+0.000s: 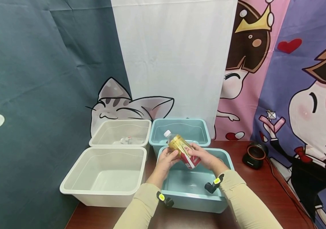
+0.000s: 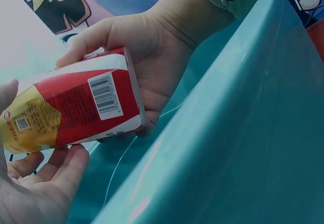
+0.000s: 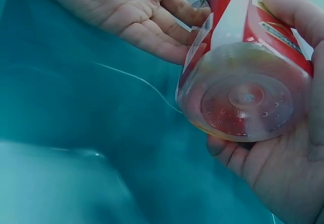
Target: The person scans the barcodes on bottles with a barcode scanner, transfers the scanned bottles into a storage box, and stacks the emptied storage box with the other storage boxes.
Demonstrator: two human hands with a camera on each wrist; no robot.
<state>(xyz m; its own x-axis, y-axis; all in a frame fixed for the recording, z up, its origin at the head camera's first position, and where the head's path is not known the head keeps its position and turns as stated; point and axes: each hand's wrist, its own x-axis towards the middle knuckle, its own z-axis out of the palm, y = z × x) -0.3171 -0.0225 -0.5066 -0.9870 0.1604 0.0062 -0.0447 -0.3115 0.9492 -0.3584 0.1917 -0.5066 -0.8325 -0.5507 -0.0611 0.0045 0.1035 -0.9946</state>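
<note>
A drink bottle (image 1: 182,149) with a white cap and a gold and red label hangs tilted above the front blue bin (image 1: 191,195). Its cap points up and to the left. My right hand (image 1: 207,159) grips the lower end, thumb on one side and fingers on the other. Nearer the cap, my left hand (image 1: 164,163) holds the bottle between thumb and fingers. A barcode on the red part faces the left wrist view, where the left fingers (image 2: 71,171) touch the bottle's underside. The clear bottom of the bottle (image 3: 248,100) shows in the right wrist view.
Behind stands another blue bin (image 1: 180,122). To the left are a front white bin (image 1: 103,192) and a back white bin (image 1: 120,124), the latter with a clear bottle (image 1: 132,140) lying in it. A black device (image 1: 255,156) with a cable sits on the right.
</note>
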